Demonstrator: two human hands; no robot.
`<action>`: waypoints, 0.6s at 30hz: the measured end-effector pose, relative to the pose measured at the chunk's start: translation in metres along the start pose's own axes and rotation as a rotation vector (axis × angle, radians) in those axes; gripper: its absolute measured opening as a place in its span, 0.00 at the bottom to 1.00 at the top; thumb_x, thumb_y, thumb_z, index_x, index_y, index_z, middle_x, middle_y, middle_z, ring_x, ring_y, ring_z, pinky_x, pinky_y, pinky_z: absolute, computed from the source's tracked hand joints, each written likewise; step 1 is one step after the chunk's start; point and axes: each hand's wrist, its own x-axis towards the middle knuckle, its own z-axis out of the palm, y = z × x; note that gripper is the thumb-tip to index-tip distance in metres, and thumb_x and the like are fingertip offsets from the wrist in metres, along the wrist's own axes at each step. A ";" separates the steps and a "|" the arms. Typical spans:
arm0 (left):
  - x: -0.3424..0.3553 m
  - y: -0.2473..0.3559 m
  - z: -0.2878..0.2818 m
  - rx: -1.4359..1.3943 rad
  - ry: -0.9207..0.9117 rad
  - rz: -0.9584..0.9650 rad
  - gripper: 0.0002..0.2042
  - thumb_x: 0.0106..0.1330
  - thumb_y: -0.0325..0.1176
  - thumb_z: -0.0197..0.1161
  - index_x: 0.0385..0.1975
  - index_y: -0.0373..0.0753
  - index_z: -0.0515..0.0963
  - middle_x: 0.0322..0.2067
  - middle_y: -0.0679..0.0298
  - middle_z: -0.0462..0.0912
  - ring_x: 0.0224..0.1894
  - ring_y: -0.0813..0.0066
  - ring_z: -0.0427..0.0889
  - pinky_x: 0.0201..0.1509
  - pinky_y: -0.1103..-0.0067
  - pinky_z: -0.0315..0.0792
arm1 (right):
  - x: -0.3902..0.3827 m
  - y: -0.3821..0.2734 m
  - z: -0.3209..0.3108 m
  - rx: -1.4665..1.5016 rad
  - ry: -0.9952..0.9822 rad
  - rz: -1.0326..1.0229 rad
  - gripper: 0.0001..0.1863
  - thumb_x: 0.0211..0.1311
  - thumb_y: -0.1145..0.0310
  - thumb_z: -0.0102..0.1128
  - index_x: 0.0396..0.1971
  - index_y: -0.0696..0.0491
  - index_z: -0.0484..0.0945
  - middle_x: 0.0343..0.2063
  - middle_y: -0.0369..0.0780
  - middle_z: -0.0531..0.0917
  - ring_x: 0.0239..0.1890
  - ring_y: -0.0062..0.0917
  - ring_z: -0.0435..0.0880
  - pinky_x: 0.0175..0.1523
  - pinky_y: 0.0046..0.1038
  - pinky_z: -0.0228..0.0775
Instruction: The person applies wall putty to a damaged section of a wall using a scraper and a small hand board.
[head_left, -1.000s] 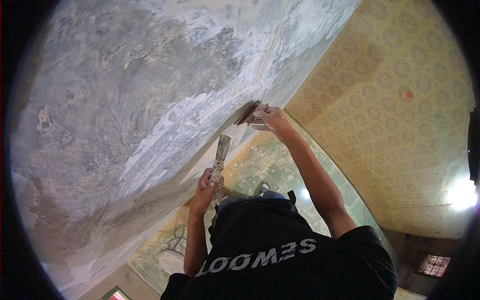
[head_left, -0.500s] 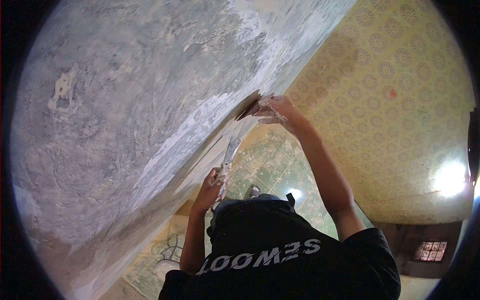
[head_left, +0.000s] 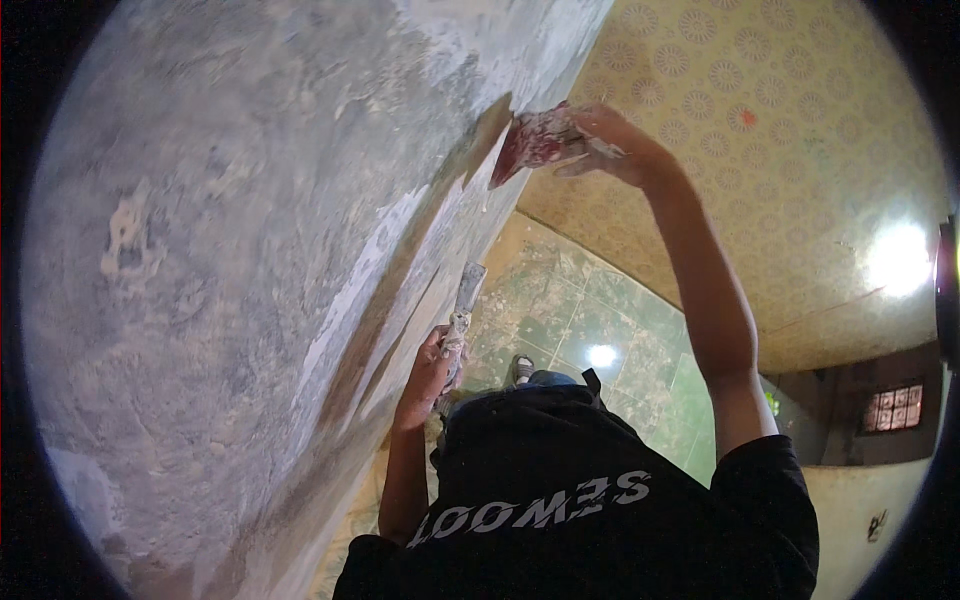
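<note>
My right hand (head_left: 618, 145) is raised beside the grey plastered wall (head_left: 240, 220), its fingers closed on a wide, reddish scraper (head_left: 532, 143) smeared with pale putty. The scraper's edge is turned to the wall; I cannot tell if it touches. Lower down, close to the wall's foot, my left hand (head_left: 425, 380) is wrapped round the handle of a putty knife (head_left: 469, 288). That knife's whitish, crusted blade points up and away from me. A wet white streak of putty (head_left: 360, 262) runs along the wall, with the scraper's shadow near it.
A yellowish wall with a rosette pattern (head_left: 725, 75) rises at the right and meets the plastered wall in a corner. Green floor tiles (head_left: 630, 330) with dusty stains lie below, where my shoe (head_left: 523, 368) stands. A bright light (head_left: 898, 260) glares at the right, above a barred window (head_left: 892, 409).
My right hand and the scraper have moved up along the wall, away from my body, and the arm is stretched further. The left hand still holds the putty knife. My view has shifted slightly.
</note>
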 end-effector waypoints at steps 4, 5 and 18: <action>0.017 0.004 0.021 -0.120 0.024 -0.112 0.09 0.67 0.31 0.51 0.45 0.38 0.69 0.25 0.68 0.74 0.15 0.84 0.68 0.15 0.84 0.60 | -0.027 -0.006 -0.042 -0.172 0.026 0.076 0.25 0.63 0.58 0.56 0.52 0.62 0.70 0.42 0.44 0.80 0.43 0.30 0.82 0.47 0.36 0.79; 0.024 0.003 0.027 -0.117 0.041 -0.120 0.09 0.67 0.31 0.51 0.45 0.38 0.69 0.25 0.68 0.74 0.15 0.84 0.68 0.15 0.84 0.60 | -0.037 0.001 -0.048 -0.306 0.033 0.114 0.24 0.64 0.59 0.56 0.51 0.63 0.70 0.41 0.44 0.80 0.43 0.29 0.82 0.46 0.33 0.80; 0.094 -0.008 0.161 -0.132 0.359 -0.141 0.11 0.68 0.31 0.45 0.46 0.38 0.69 0.26 0.65 0.75 0.14 0.82 0.68 0.13 0.85 0.60 | 0.001 0.283 -0.114 0.449 0.430 0.250 0.15 0.63 0.73 0.50 0.50 0.55 0.71 0.35 0.37 0.80 0.33 0.23 0.81 0.38 0.32 0.80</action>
